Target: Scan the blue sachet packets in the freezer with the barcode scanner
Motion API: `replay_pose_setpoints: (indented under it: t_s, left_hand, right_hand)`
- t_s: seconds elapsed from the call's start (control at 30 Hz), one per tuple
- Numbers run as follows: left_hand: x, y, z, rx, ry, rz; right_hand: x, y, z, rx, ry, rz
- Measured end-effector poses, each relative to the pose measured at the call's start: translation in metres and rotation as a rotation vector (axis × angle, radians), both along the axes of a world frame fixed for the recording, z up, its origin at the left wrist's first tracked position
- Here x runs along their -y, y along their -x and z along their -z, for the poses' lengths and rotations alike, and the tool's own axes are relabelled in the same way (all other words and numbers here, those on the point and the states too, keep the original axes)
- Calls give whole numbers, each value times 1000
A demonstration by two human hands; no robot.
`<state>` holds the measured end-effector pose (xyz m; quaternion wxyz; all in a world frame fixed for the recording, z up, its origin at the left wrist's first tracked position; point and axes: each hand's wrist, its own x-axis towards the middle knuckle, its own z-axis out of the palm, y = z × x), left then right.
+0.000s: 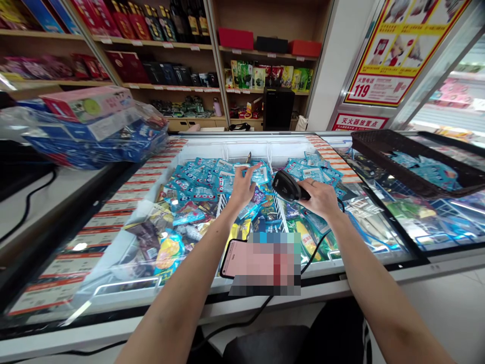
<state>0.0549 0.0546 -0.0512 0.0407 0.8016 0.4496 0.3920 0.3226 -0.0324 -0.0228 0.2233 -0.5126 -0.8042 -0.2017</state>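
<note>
My right hand (320,198) is wrapped round a black handheld barcode scanner (287,186), whose head points left over the freezer's glass top. My left hand (242,186) reaches over a spread of small blue packets (204,178), its index finger stretched out and apart from the thumb. The fingertips are at a blue packet (260,175) with a white barcode patch; whether they touch it I cannot tell. More blue packets (318,172) lie beyond the scanner. A phone (242,258) with a pinkish screen rests near the front edge, partly blurred out by blocks.
The chest freezer holds bagged ice creams (170,253) under its glass. A dark basket (401,156) with blue packets stands at the right. Plastic-wrapped boxes (94,126) are stacked at the left. The scanner's black cable (316,248) runs down the front. Stocked shelves (159,44) stand behind.
</note>
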Motion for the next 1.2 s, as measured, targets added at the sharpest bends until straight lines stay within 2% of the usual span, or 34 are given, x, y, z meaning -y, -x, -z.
replay_pose_setpoints:
  t_s: [0.17, 0.23, 0.3, 0.4, 0.5, 0.73, 1.0, 1.13, 1.2]
  left_hand:
    - [14, -2, -7, -34, -58, -350]
    - [19, -3, -10, -86, -63, -423]
    - [21, -3, -11, -162, -65, -421]
    - [18, -2, -8, -256, -62, -331]
    - [11, 0, -3, -293, -30, -247]
    - [4, 17, -2, -390, -27, -157]
    - [-1, 45, -2, -456, -50, -214]
    - [-3, 47, 0, -473, -115, -332]
    - [-4, 45, 0, -474, -160, -336]
  right_hand:
    - [-3, -5, 3, -17, -11, 33]
    - [-4, -7, 4, -31, -21, 47]
    - [-5, -9, 6, -43, -27, 59]
    - [-7, -12, 6, -53, -29, 87]
    - [-8, -14, 6, -63, -31, 120]
    - [-9, -17, 4, -79, -29, 169]
    - [-8, -18, 2, -96, -24, 243]
    - [-8, -17, 1, -96, -15, 275]
    - [-7, -17, 0, -104, -16, 300]
